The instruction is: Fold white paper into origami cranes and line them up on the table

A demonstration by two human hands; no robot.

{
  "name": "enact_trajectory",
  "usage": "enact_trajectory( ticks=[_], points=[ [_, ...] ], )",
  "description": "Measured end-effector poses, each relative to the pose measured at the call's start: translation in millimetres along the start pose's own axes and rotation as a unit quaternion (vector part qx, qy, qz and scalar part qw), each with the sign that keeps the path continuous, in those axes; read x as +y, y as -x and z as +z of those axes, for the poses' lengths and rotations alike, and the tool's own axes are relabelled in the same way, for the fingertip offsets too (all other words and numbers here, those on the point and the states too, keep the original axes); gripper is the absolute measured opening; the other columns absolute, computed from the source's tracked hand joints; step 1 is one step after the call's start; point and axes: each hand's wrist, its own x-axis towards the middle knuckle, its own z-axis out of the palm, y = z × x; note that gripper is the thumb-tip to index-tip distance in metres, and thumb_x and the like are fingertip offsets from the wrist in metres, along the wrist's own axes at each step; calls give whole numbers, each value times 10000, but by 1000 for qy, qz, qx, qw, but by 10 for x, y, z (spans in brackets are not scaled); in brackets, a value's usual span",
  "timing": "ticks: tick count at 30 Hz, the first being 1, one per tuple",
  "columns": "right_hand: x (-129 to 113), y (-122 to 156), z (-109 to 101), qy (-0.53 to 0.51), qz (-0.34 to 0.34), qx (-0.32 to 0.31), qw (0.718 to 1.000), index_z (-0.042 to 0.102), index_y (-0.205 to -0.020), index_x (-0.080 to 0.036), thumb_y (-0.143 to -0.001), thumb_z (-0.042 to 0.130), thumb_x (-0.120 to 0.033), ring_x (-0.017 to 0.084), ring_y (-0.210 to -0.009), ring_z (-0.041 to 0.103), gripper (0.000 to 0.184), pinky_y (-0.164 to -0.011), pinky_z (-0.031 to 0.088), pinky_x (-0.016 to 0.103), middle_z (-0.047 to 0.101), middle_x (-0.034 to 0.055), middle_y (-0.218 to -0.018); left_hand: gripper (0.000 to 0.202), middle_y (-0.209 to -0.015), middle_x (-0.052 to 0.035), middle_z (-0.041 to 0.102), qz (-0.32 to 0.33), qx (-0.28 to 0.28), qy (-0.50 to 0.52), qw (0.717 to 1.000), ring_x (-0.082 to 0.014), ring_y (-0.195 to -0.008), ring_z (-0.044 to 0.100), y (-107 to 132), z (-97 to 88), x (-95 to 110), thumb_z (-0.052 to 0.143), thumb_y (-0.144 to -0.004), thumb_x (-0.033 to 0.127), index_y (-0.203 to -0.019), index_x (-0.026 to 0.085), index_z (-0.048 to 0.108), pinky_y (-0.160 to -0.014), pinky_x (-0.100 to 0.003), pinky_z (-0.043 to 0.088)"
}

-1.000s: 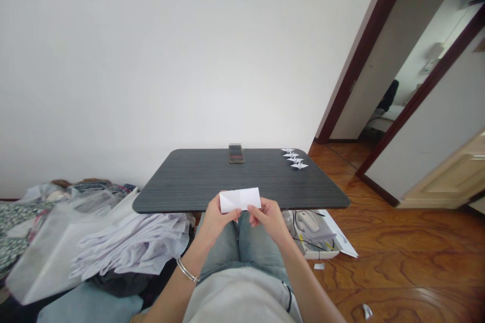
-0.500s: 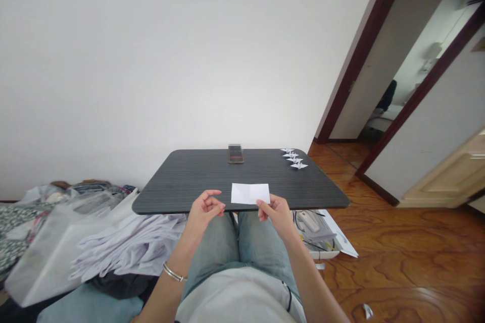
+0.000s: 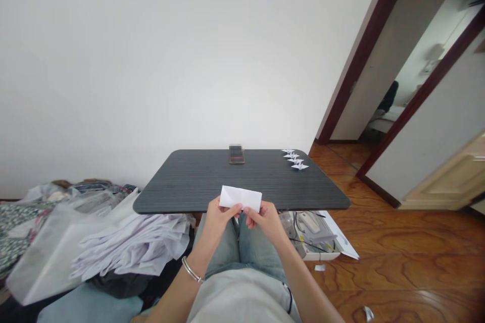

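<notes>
A folded piece of white paper [image 3: 241, 197] is held up at the near edge of the dark table [image 3: 189, 176], tilted slightly down to the right. My left hand [image 3: 222, 214] grips its left and lower part, thumb in front and fingers behind. On the lower right, my right hand [image 3: 263, 218] pinches the same paper, its thumb tip close to the left thumb. The fingers behind the sheet are partly hidden. Several white paper cranes [image 3: 295, 161] stand in a row at the table's far right corner.
A phone [image 3: 237, 154] rests on a stand at the table's back edge, against the white wall. Clothes [image 3: 132, 247] and plastic bags are piled at the left. A white box [image 3: 318, 252] of cables sits on the wooden floor [image 3: 397, 262] at the right, near paper scraps.
My left hand has moved right and taken hold of the paper. The paper has shifted a little left and tilted, with my right hand still on it.
</notes>
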Motion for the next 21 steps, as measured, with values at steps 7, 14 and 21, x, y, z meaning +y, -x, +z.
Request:
enact_trajectory(
  ticks=[7, 14, 21],
  points=[
    [-9, 9, 25, 6, -24, 28, 999, 572, -520, -146, -781, 529, -540, 85, -354, 479, 475, -388, 376, 186, 560, 8, -417, 195, -491, 9, 579, 2, 14, 15, 1000, -89, -459, 486, 25, 26, -1, 732, -616, 273, -612, 111, 624, -483, -210, 393],
    [4, 13, 35, -6, -4, 44, 999, 576, -572, -152, -765, 513, -593, 95, -334, 479, 486, -373, 374, 194, 574, 13, -419, 257, -591, -35, 649, 12, 28, 56, 998, -132, -522, 563, 26, 37, -65, 678, -689, 369, -695, 112, 661, -508, -232, 441],
    [40, 3, 11, 2, -7, 52, 999, 551, -518, -155, -779, 496, -587, 90, -326, 470, 508, -373, 364, 192, 559, 13, -404, 342, -687, -60, 689, -5, 0, 45, 999, -166, -591, 616, 14, -4, -64, 647, -705, 429, -810, 105, 672, -563, -269, 490]
  ],
)
